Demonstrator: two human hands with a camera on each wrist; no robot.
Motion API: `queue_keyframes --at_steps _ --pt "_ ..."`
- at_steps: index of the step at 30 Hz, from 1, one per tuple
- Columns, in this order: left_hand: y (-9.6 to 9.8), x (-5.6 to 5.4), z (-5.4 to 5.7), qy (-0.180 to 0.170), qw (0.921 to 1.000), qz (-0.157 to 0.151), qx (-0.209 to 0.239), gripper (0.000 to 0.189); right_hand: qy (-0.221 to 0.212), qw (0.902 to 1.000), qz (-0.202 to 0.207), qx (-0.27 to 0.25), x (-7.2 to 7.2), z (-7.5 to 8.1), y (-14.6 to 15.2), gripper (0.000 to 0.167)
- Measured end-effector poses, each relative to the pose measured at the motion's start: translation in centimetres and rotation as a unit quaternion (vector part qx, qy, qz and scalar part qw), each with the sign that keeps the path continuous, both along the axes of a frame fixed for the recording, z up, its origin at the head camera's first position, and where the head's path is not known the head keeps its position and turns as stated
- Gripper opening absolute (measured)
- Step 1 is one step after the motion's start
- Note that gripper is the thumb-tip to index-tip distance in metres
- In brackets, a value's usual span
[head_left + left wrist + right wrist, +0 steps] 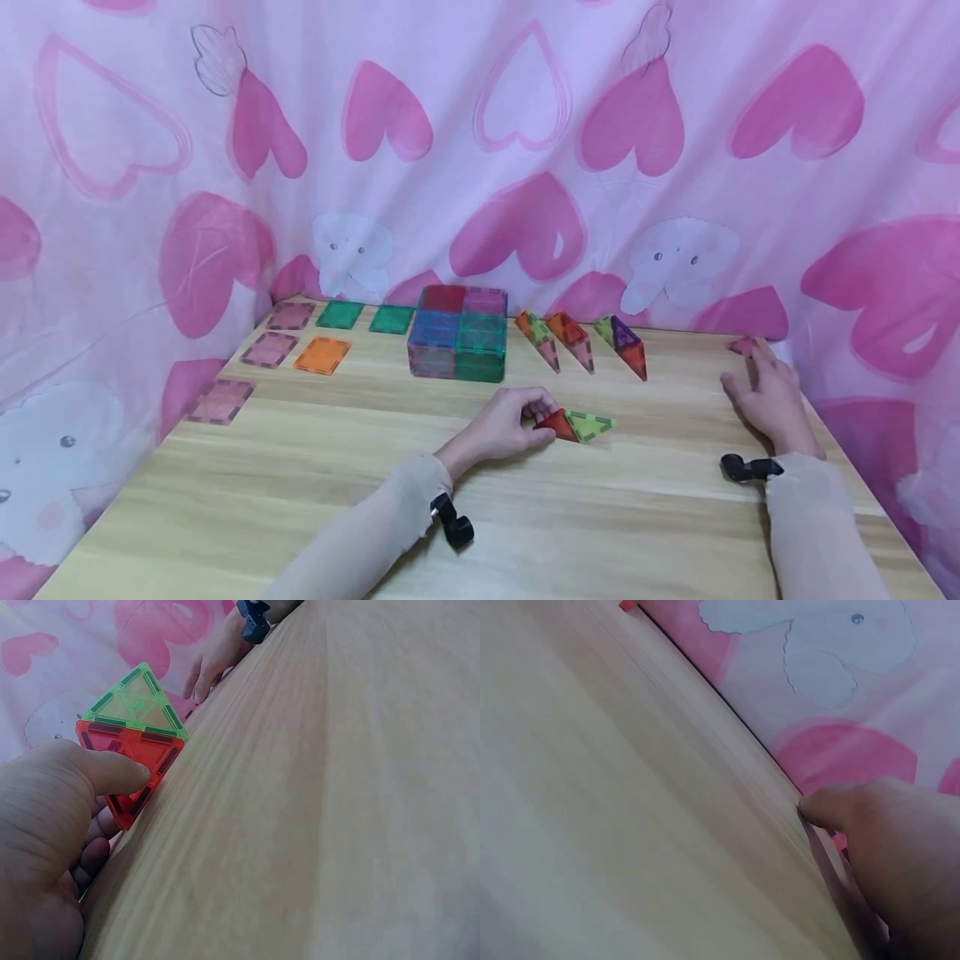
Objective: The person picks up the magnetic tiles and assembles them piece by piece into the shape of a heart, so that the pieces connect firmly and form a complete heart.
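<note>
My left hand (510,423) pinches a red triangular magnetic tile (558,424) between thumb and fingers. A yellow-green triangular tile (588,426) joins the red one along one edge, so the pair forms a diamond; the left wrist view shows it tilted up. At the far right of the table, my right hand (772,398) reaches over a pink tile (742,346), fingertips right at it and thumb spread apart. Only a sliver of that pink tile (840,841) shows past the hand in the right wrist view.
A block of coloured tiles (457,333) stands at the back middle. Right of it lie several joined triangle pairs (577,340). On the left are pink, green and orange square tiles (322,355). A pink heart-print curtain (480,150) borders the wooden table (300,492).
</note>
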State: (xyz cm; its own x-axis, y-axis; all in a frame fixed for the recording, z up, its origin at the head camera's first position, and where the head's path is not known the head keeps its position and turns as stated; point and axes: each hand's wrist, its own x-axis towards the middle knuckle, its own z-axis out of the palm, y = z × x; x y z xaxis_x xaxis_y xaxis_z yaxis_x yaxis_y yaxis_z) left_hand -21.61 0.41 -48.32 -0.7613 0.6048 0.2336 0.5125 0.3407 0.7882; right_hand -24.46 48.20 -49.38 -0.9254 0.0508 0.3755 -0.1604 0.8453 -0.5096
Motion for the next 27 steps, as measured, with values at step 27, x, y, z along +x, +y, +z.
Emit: queue_keyframes --at_steps 27 --pt "0.1 0.1 -0.1 0.001 1.0000 0.001 0.002 0.022 0.023 0.9969 0.033 -0.067 4.7 0.3 -3.7 0.071"
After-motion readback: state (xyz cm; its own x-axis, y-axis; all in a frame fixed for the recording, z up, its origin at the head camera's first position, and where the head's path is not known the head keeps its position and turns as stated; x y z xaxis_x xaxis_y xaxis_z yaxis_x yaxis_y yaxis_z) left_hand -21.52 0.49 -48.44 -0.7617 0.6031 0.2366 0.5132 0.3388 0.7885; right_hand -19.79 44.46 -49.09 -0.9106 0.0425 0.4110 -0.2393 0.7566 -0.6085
